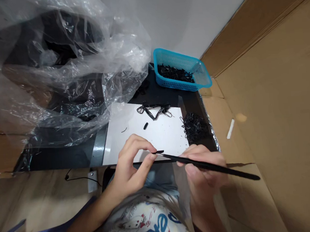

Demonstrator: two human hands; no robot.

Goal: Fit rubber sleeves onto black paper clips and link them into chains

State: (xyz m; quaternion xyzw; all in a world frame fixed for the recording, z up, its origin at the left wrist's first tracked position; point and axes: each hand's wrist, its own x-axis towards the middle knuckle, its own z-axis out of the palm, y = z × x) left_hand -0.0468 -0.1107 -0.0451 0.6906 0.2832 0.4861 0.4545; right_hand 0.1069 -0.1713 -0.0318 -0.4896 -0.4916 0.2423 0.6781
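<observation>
Between the thumb and forefinger of my left hand point(135, 163) is pinched a small black piece point(160, 151), its end sticking out to the right. My right hand point(203, 164) grips a slim black-handled tool point(215, 167) like a pen. Its thin metal tip meets the small piece at my left fingertips; I cannot make out the tip's exact shape. Both hands are over the front edge of a white sheet point(170, 136). On the sheet lie a short black piece point(145, 125), a thin black strand point(124, 130) and a cluster of joined black parts point(154, 110).
A blue basket point(178, 86) holding many black pieces stands at the back right. Right of the sheet lies a tangled heap of black scraps point(195, 127). Clear plastic bagging point(86, 64) with dark contents fills the left. Cardboard point(281, 81) walls the right side.
</observation>
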